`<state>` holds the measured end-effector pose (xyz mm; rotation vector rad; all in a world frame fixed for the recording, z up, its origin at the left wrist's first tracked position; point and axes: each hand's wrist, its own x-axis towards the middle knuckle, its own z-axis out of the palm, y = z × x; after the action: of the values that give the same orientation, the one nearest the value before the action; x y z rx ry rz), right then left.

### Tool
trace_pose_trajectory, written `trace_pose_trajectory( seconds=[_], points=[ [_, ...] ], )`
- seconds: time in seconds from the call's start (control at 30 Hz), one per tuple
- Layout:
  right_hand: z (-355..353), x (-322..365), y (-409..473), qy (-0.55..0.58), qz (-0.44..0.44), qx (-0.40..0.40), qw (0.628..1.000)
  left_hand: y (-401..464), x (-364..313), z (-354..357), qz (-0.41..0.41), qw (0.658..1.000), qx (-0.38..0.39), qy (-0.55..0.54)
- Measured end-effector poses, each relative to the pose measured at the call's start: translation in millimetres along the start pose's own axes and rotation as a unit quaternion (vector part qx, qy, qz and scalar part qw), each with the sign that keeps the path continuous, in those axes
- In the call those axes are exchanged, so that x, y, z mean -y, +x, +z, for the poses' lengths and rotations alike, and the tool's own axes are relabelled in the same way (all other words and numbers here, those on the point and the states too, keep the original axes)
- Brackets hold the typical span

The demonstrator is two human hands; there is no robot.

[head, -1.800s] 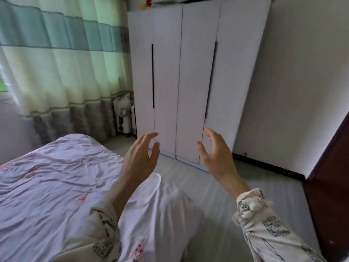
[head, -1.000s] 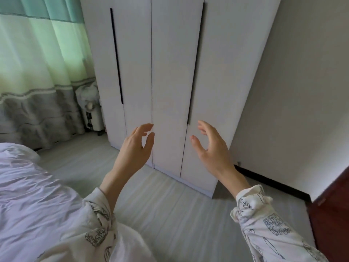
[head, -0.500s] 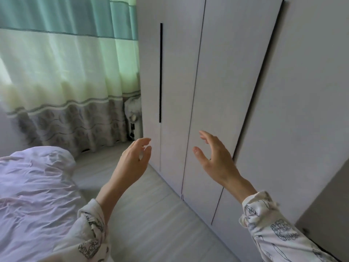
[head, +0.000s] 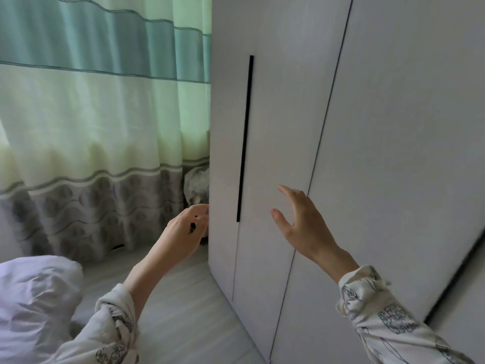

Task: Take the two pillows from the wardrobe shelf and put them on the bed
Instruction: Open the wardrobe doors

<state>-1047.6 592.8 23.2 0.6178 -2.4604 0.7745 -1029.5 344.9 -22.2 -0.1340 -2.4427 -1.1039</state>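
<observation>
Pillows aren't visible anywhere, the wardrobe (head: 367, 127) doors are all shut, so whatever's on the shelf is hidden behind them. No way to tell from this shot where exactly they sit.

Left hand (head: 181, 232) is up near the wardrobe's outer corner edge, fingers (head: 199, 208) loosely curled, holding nothing. Can't really tell if the fingertips touch the panel edge or just hover beside it, it's blurry there. Just right of that grip, on the first door, runs a long thin black handle (head: 244, 137), vertical, with its lower end about level with the fingertips.

Right hand (head: 301, 229) is spread wide with an empty palm facing the door, thumb sticking out toward the handle. It sits in front of the seam (head: 328, 114) between the first and second doors, close to the surface, but I can't say there's contact.

Both arms wear white sleeves (head: 388, 319) with a dark leafy print.

Behind the left grip hangs a curtain (head: 91, 101), teal band on top, pale green middle, grey patterned bottom. Below and left of that grip there's the bed (head: 34, 298) corner with crumpled white bedding, and grey floor (head: 183, 311) between it and the wardrobe.
</observation>
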Motion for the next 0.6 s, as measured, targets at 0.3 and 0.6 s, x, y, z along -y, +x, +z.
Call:
trace_pose_trajectory(
  seconds=[0.3,0.6],
  points=[
    [75,-92,210,-0.122,-0.074,-0.032,0.989,211,68,49,0.054,0.996,0.018,0.069],
    [116,-149,396,-0.288,-0.091,-0.053,0.952,408,107,92,0.1,0.994,0.027,0.021]
  ],
)
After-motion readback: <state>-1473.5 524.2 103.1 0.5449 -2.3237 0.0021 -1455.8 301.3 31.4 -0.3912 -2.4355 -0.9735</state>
